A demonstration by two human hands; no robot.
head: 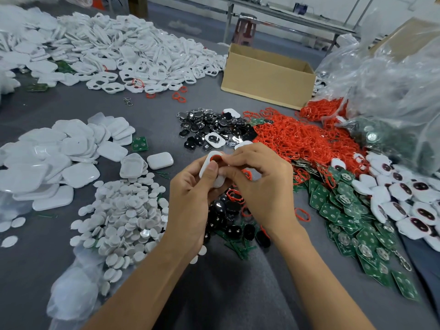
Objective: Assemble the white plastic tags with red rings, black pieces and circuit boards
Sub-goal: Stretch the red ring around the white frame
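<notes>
My left hand [190, 198] grips a white plastic tag [209, 163] upright above the table's middle. A red ring [216, 158] sits in the tag's upper opening. My right hand [259, 182] pinches at that ring with thumb and fingertips, and another red ring [247, 173] hangs under its fingers. Beneath my hands lie black pieces [228, 210]. Green circuit boards [345, 210] spread out to the right, and a big heap of red rings [297, 136] lies behind them.
White tag shells are heaped at the back left [123, 48], flat white covers at the left [54, 158], white round discs [123, 210] near my left arm. A cardboard box [269, 77] stands behind, clear plastic bags [392, 91] at the right, partly assembled tags [409, 198] at far right.
</notes>
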